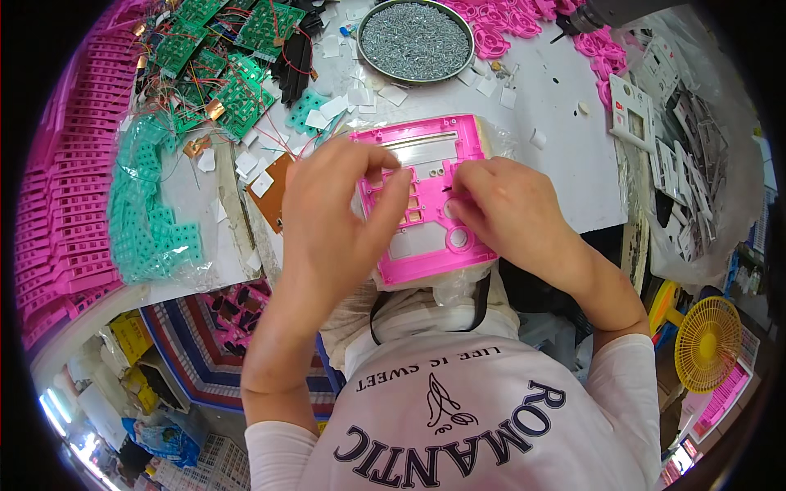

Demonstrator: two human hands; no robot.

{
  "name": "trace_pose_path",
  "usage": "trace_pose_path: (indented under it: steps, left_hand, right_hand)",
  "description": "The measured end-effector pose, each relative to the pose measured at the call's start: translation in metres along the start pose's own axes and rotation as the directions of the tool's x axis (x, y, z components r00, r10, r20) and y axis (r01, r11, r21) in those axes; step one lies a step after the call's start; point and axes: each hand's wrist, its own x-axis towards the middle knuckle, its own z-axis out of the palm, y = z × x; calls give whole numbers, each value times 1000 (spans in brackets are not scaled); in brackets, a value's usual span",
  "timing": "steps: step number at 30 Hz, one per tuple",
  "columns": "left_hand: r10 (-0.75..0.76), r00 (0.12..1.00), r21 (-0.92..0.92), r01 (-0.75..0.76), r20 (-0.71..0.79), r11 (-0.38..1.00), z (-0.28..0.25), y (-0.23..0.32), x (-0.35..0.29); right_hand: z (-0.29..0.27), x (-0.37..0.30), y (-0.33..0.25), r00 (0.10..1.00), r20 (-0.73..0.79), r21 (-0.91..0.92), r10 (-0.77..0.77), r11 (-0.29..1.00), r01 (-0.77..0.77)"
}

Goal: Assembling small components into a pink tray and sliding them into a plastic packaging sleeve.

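A pink plastic casing (427, 267) with button slots and round openings lies face down at the table's front edge, on a pale padded support. Over its left side hovers my left hand (340, 192), thumb and forefinger tips drawn close together; whatever they might hold does not show. My right hand (516, 204) rests at the casing's right side, fingers bent and pinched near a round opening. A tiny dark piece shows by its fingertips, too small to name.
Green circuit boards (246, 94) with wires lie far left, beside teal rubber keypads (147, 204) and stacked pink casings (74, 172). A round tin of screws (416, 41) stands at the back. White panels (634, 114) and a yellow fan (708, 344) are right.
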Motion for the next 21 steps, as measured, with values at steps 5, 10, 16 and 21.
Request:
trace_pose_path:
  steps: [5, 10, 16, 21]
  left_hand:
    - [173, 985, 171, -173, 13, 970, 21, -31, 82]
    - [154, 981, 520, -192, 116, 832, 48, -60, 139]
    - [211, 962, 476, -270, 175, 837, 56, -57, 139]
    - [184, 973, 476, -228, 139, 849, 48, -50, 129]
  right_hand:
    - [-32, -2, 5, 980, -100, 225, 172, 963, -146]
    - [-45, 2, 9, 981, -173, 196, 88, 979, -54]
    - [-10, -2, 9, 996, -25, 117, -90, 989, 93]
    - [5, 0, 6, 999, 15, 95, -38, 995, 37]
